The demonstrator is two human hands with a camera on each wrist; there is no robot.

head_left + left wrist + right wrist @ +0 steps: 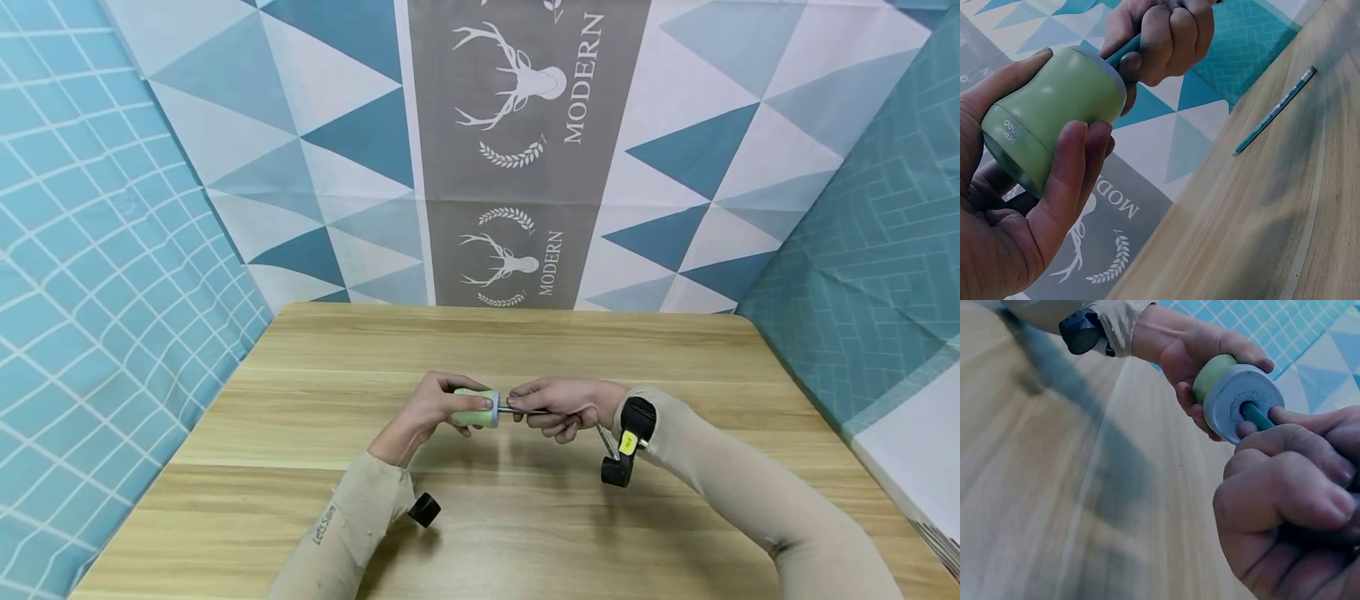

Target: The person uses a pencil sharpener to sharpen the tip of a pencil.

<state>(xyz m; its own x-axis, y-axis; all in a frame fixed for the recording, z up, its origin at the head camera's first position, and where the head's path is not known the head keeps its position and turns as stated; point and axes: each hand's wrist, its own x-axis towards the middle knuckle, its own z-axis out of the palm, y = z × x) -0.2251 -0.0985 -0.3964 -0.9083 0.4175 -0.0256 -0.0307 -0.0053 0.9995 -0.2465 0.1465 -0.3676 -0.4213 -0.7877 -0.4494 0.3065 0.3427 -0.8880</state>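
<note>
My left hand [435, 407] holds a small green pencil sharpener [472, 407], marked "deli", between thumb and fingers above the table. Its pale blue-grey end face [1225, 403] has a round hole and points toward my right hand [558, 403]. A dark green pencil [1257, 416] sits in that hole, its tip hidden inside. The fingers of my right hand are curled round the pencil's shaft, close to the sharpener. In the left wrist view, a second green pencil [1275, 112] lies on the tabletop; in the head view it shows partly, beside my right wrist.
The wooden table [315, 492] spreads beneath both hands. Behind it hangs a patterned cloth [517, 167] with triangles and deer heads, and blue tiled cloths [97, 250] stand at the sides. A white object [922, 467] is at the right edge.
</note>
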